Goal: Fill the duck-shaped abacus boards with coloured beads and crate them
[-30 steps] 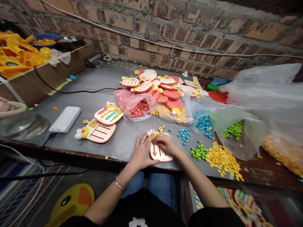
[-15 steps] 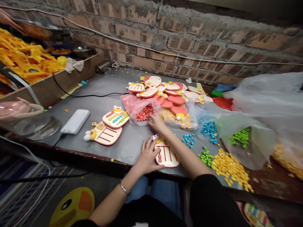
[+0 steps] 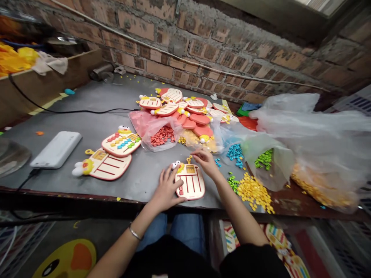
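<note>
A cream toy board (image 3: 191,184) with red-edged slots and a yellow duck-like head lies flat near the table's front edge. Red beads sit in its leftmost slot. My left hand (image 3: 166,189) rests at the board's left side, fingers spread, index near the red beads and thumb along the bottom edge. Just above the board's upper right corner is my right hand (image 3: 205,161), its fingertips pinched together; what they hold, if anything, is too small to make out. Beyond it, red beads (image 3: 162,136) fill an open plastic bag.
Left lie a board with coloured beads (image 3: 121,143), another slotted board (image 3: 108,166) and a white power bank (image 3: 56,150). Stacked boards (image 3: 171,104) stand behind. Blue beads (image 3: 235,152), green beads (image 3: 263,158) and yellow beads (image 3: 255,191) lie right. A black cable (image 3: 87,112) crosses the table.
My right hand has drawn back from the bag of red beads to the board's upper right corner. My left hand stays at the board. The view has turned to the right.
</note>
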A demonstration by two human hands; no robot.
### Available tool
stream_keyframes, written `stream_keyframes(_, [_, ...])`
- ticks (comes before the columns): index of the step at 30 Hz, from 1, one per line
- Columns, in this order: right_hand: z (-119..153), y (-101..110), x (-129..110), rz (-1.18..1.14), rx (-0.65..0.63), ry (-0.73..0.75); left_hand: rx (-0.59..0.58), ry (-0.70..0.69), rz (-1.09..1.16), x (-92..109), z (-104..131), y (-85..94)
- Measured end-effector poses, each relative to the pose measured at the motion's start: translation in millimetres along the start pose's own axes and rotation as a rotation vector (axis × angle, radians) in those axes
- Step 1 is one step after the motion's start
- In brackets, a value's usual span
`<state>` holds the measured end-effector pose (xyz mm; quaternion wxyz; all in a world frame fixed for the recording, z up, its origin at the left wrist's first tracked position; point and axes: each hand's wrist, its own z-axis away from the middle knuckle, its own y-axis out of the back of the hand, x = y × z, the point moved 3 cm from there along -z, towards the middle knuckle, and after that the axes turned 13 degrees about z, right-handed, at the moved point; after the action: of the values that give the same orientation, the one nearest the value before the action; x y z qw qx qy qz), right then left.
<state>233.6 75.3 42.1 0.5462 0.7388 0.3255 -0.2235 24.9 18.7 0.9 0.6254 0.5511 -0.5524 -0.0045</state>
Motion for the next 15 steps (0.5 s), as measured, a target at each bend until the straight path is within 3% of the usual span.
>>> stream_keyframes(5, [43,20,6,0.142,-0.09,-0.037,-0.008,0.004,-0.003,1,1,0.4])
stream_keyframes(9, [46,11,9,0.294,-0.155,0.065,-0.018,0.022,-0.024,1,0,0.6])
stream_keyframes(15, [47,-4,18,0.388,-0.113,0.16,-0.033,0.016,-0.05,2,-2,0.0])
